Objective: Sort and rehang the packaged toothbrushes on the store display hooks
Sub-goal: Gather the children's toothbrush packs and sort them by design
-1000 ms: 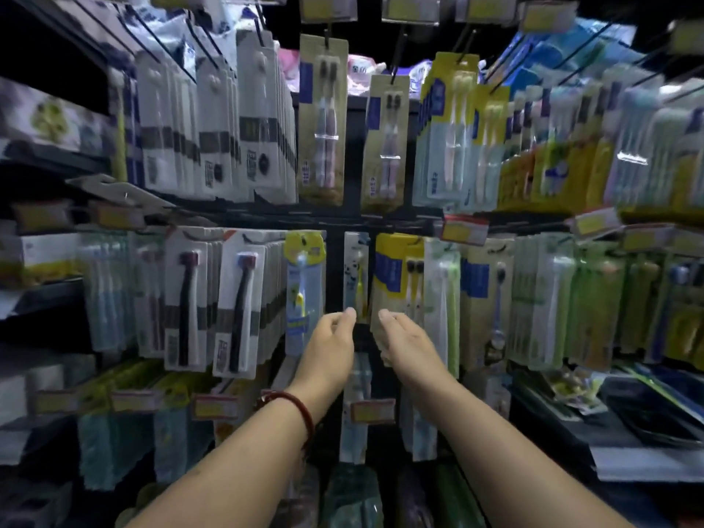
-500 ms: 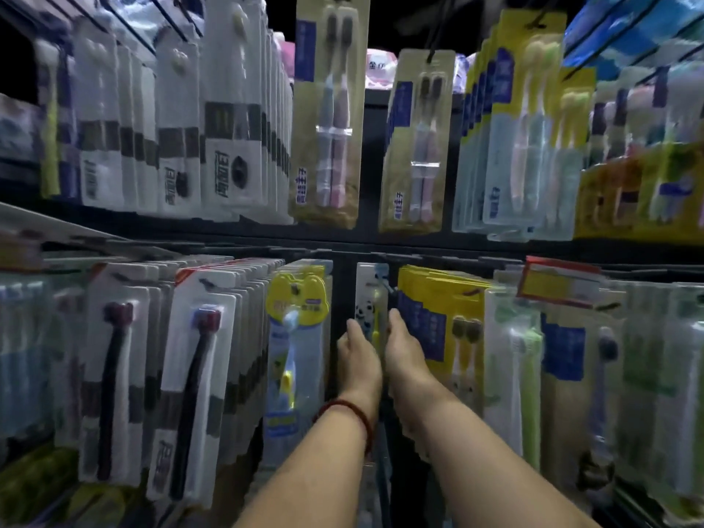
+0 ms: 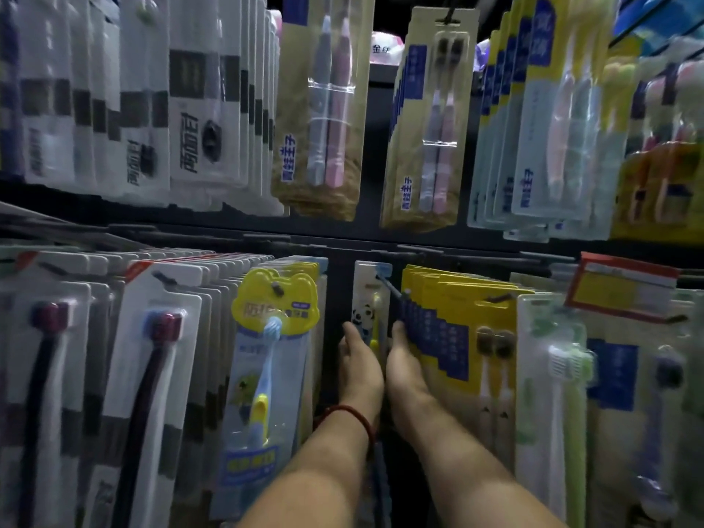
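Note:
A narrow panda-printed toothbrush pack (image 3: 366, 299) hangs far back on a hook (image 3: 390, 285) in the lower row's middle gap. My left hand (image 3: 360, 369) reaches into that gap, fingers against the pack's lower left side. My right hand (image 3: 405, 369) lies beside it, fingers pressed against the stack of yellow-and-blue packs (image 3: 453, 318) to the right. Whether either hand grips the panda pack is hidden by the hands themselves. A yellow frog-topped child's toothbrush pack (image 3: 276, 337) hangs just left of the gap.
White packs with dark brushes (image 3: 152, 356) fill the lower left. Green-brush packs (image 3: 556, 375) and a red-framed price tag (image 3: 621, 285) sit at lower right. The upper row holds white packs (image 3: 190, 108), tan twin packs (image 3: 324, 108) and pale blue packs (image 3: 552, 127).
The camera has moved much closer to the display. Both hands have pushed deeper into the gap around the panda pack, closing together from an apart, raised position.

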{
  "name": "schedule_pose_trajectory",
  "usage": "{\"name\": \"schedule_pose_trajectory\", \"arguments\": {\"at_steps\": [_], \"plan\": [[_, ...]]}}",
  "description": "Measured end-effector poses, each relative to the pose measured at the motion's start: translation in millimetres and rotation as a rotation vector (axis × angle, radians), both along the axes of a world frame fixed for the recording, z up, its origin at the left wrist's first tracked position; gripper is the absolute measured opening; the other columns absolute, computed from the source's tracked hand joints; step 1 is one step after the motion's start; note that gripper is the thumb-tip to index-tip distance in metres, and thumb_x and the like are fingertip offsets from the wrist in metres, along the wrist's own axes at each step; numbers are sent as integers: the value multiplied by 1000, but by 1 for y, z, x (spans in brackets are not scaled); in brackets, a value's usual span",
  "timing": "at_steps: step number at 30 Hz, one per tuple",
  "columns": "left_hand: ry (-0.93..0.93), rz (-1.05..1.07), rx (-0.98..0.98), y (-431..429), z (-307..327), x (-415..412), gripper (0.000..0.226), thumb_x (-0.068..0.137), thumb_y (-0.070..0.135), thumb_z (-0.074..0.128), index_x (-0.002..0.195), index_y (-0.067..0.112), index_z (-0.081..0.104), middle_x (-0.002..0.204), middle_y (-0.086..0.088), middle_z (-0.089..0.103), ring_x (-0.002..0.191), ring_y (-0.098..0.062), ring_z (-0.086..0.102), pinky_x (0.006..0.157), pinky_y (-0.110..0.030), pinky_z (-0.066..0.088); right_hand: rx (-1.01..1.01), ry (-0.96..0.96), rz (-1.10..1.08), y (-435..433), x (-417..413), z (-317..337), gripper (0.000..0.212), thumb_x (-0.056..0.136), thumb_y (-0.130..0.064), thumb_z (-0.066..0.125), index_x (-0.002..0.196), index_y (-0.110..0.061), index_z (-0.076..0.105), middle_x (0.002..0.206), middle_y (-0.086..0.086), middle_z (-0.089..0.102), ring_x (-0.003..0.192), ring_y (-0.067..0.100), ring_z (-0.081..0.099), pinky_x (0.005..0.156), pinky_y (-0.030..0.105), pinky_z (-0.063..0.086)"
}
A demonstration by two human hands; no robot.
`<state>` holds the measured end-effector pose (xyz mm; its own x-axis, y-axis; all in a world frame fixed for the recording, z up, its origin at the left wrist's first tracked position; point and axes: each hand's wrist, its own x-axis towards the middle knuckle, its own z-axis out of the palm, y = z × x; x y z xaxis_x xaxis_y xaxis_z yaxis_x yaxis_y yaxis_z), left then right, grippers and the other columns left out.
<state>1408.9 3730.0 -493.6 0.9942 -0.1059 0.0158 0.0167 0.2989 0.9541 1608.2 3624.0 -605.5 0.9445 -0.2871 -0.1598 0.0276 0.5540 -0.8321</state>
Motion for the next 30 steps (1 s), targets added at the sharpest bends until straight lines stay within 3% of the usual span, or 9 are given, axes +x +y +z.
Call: {"name": "schedule_pose_trajectory", "arguments": {"at_steps": [1,2,4,6,8,13,16,23,30], "plan": [[-12,-54,-39,-9,-10,21,70,110,54,6,162,14,32,171,-10,22,150,-18,38,129,-52,12,-209,26,-30,8,-27,22,58,79,-94,36,110,-57,68,137,-12,62,107,8,61,95,58,42],[-36,-72,-61,-23,-34,48,72,105,67,8,157,30,42,171,-5,21,138,1,47,128,-61,5,22,-86,29,24,-76,38,62,82,-92,34,109,-51,72,143,-11,59,107,4,61,103,58,39],[48,-54,-115,-38,-68,87,66,88,92,18,128,59,59,159,-6,44,109,18,49,123,-74,7,-251,21,-125,57,-144,79,88,89,-84,33,134,-16,66,147,5,55,120,25,61,116,46,35],[84,111,-15,-25,-51,78,52,101,74,21,128,46,57,130,-8,61,119,-17,58,118,-56,36,-415,99,-209,84,-231,113,92,86,-85,40,140,-14,59,139,14,60,121,33,59,105,43,46],[47,95,-3,19,-1,-19,68,106,64,21,146,21,55,141,-11,60,133,-31,54,117,-48,39,-405,-18,-273,74,-215,100,63,96,-70,44,127,-19,65,120,9,65,106,27,61,88,38,47],[62,87,-32,30,-2,-39,76,106,64,17,152,13,48,154,-14,52,142,-34,49,119,-51,37,-390,-30,-129,74,-211,76,126,41,-107,50,141,-31,58,142,4,61,128,30,59,108,54,47],[82,90,-48,44,0,-58,72,109,60,19,150,10,51,153,-17,53,141,-36,50,119,-52,38,-361,26,-78,93,-248,95,99,65,-96,52,134,-25,60,139,8,63,127,33,59,110,55,46],[105,-27,-103,67,-7,-118,53,111,55,25,132,22,59,121,-11,62,116,-29,57,103,-47,47,-467,39,-4,105,-313,100,73,84,-79,40,135,-32,64,140,7,64,131,30,56,115,56,39],[37,-44,4,74,-39,-139,62,104,55,45,153,18,50,150,-11,56,134,-33,55,115,-52,44,-554,72,5,105,-352,77,95,67,-82,49,142,-25,59,139,6,65,125,29,62,110,51,46]]}}
